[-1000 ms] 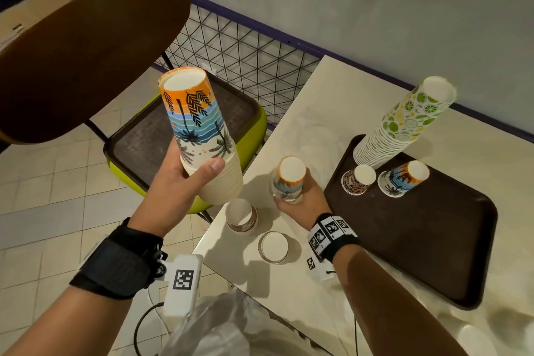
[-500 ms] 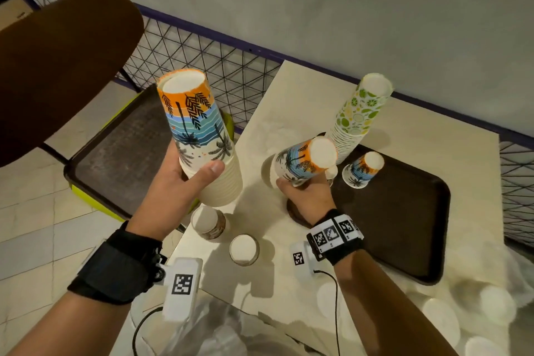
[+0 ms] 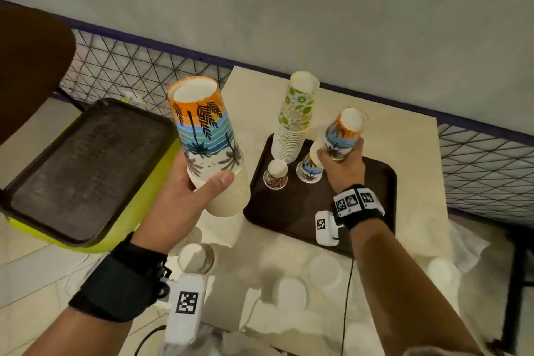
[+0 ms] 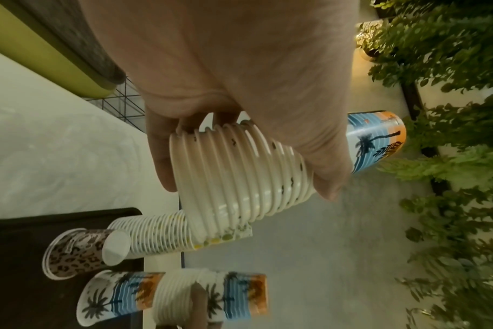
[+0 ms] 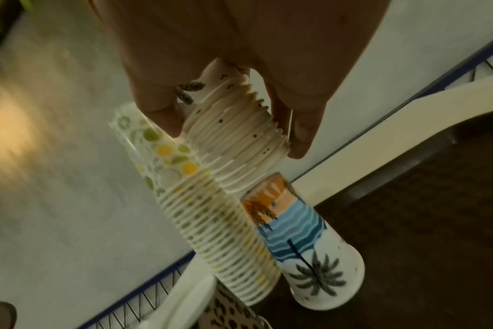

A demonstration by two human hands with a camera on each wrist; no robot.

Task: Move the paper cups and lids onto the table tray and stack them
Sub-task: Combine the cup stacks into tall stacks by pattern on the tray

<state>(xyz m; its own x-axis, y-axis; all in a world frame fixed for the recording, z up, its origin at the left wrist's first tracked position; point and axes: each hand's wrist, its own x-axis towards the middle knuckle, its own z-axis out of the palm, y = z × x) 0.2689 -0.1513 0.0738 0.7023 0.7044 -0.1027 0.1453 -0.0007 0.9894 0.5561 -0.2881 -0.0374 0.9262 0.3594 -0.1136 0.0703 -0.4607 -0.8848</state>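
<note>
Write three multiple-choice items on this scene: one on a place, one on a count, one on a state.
1. Where does the fruit-print stack stand?
A. on the brown tray on the table
B. on the chair tray
C. on the floor

2. How many single upside-down cups stand on the table tray beside that stack?
A. none
B. two
C. five

3. What is the left hand doing?
A. lying flat on the table
B. hanging idle
C. gripping a palm-print stack

Answers: 1 A, its base sits at the tray's far edge. 2 B, a leopard-print cup and a palm-print cup. 3 C, thumb and fingers wrap it in mid-air.
</note>
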